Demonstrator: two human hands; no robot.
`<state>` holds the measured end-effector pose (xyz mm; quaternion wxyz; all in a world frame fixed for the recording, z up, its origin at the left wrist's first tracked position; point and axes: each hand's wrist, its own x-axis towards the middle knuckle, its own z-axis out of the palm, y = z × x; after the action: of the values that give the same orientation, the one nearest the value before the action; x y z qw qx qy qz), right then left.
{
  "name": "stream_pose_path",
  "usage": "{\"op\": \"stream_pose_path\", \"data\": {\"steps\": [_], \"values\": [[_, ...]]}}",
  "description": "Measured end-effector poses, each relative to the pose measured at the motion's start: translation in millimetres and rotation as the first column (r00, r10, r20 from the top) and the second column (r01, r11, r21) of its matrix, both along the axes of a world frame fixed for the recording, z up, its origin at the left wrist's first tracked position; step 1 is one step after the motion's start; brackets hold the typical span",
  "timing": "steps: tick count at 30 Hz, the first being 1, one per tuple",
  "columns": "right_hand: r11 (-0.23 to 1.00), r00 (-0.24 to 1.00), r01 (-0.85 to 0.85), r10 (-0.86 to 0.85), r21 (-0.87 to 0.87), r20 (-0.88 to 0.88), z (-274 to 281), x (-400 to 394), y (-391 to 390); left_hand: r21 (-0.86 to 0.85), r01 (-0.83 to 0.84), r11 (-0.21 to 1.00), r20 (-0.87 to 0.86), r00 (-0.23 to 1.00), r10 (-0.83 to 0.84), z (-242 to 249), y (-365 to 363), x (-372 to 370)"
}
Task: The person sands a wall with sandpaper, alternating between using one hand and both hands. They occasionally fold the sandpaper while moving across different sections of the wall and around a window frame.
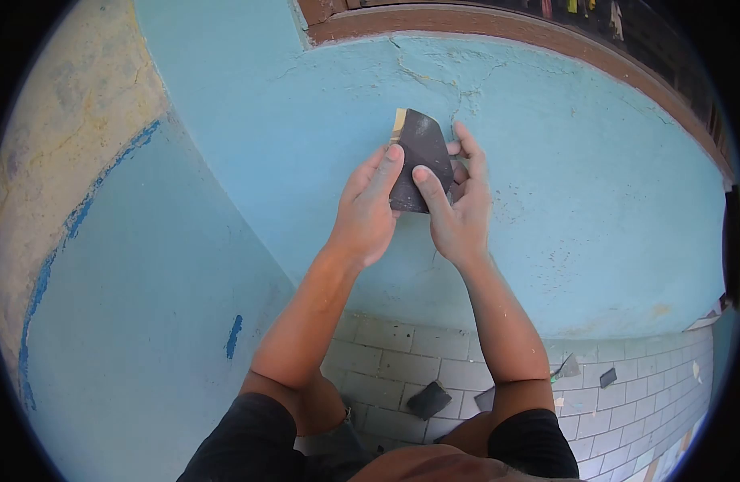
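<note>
In front of the blue wall [546,193] I hold up a piece of dark grey sandpaper [422,145], with a pale yellow strip showing along its upper left edge. My left hand [367,205] grips its left side, thumb laid on the dark face and the fingers behind, mostly hidden. On the lower right, my right hand [464,210] pinches it with the thumb across the front; the other fingers curl behind, the index finger standing up off the edge. Pale dust coats both hands.
On the grey tiled floor [442,344] below lie a dark sheet piece [428,399], a scraper [567,369] and a small dark rectangle [608,377]. A brown window frame [498,30] runs above. Cracks mark the wall beneath it, and bare plaster [73,120] shows at the left.
</note>
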<state>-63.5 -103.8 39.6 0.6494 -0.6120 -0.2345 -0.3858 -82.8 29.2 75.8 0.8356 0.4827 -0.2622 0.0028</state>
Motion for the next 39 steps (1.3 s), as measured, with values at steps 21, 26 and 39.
{"op": "stream_pose_path", "data": {"steps": [21,26,39], "values": [[0.629,0.555,0.76,-0.5,-0.161,0.665,46,-15,-26,-0.201,-0.565,0.8,0.376,0.71,0.595,5,73,66],[0.41,0.467,0.876,-0.599,-0.253,0.65,10,13,-25,-0.206,-0.888,0.41,0.483,0.272,0.832,-1,99,81],[0.074,0.193,0.978,-0.683,-0.196,0.705,-34,57,-11,-0.548,-0.836,0.024,0.472,-0.286,0.834,-39,84,133]]}}
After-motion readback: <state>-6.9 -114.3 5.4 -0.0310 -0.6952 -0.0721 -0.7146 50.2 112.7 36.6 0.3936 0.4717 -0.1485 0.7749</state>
